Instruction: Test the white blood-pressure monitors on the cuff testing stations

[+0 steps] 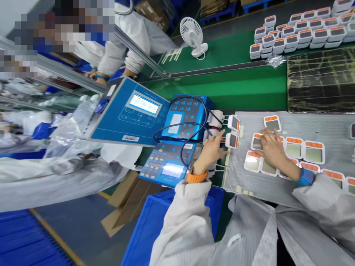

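Both hands open, fingers extended: left hand touching a white orange-edged display unit beside the blue tester; right hand resting on a similar unit on the grey mat.

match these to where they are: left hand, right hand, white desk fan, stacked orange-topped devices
1 left hand
2 right hand
3 white desk fan
4 stacked orange-topped devices

A in rows beside a black-wrapped pack
B on loose devices lying on a grey mat
C standing on the green bench mat
D at a white device beside a blue test unit

Pairs: 1D, 2B, 3C, 4A
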`<state>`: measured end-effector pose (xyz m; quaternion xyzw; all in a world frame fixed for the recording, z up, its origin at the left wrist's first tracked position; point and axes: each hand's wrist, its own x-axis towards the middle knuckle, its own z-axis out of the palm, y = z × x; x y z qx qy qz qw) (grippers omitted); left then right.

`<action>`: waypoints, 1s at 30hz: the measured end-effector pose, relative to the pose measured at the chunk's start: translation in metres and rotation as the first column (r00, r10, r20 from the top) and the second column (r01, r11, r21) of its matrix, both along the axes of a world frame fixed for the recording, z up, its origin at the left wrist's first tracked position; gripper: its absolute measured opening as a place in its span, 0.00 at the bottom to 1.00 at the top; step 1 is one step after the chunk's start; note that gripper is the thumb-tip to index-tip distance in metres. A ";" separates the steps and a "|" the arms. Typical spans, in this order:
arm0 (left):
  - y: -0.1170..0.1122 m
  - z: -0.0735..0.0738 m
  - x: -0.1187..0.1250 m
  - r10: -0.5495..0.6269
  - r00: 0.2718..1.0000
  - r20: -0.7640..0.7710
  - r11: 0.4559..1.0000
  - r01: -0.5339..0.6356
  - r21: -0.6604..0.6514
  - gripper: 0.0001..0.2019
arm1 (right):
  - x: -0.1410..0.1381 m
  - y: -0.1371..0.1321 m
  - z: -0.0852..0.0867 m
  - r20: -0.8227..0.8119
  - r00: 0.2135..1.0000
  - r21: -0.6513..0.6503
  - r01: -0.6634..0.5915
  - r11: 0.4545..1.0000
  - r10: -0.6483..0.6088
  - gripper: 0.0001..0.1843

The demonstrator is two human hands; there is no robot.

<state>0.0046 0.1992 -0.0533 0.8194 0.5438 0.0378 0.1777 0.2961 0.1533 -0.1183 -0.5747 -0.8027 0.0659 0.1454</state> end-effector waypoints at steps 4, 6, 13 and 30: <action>-0.038 0.014 -0.024 -0.070 0.993 -0.100 0.998 0.069 -0.014 0.12 | -0.002 0.011 0.005 -0.063 0.997 -0.046 -0.044 0.998 0.041 0.31; -0.055 0.012 -0.033 -0.137 0.984 -0.109 0.988 0.128 -0.086 0.08 | -0.015 0.007 0.017 -0.184 0.983 -0.085 -0.028 0.996 0.012 0.34; -0.072 -0.007 -0.033 -0.070 0.997 -0.026 0.997 0.069 -0.014 0.04 | -0.096 -0.034 0.035 -0.674 0.501 -0.727 -0.320 0.607 -0.544 0.28; -0.081 -0.014 -0.024 0.078 0.986 0.147 0.980 -0.103 0.171 0.07 | -0.134 -0.047 0.009 -0.481 0.007 -0.748 -0.524 0.406 -0.877 0.23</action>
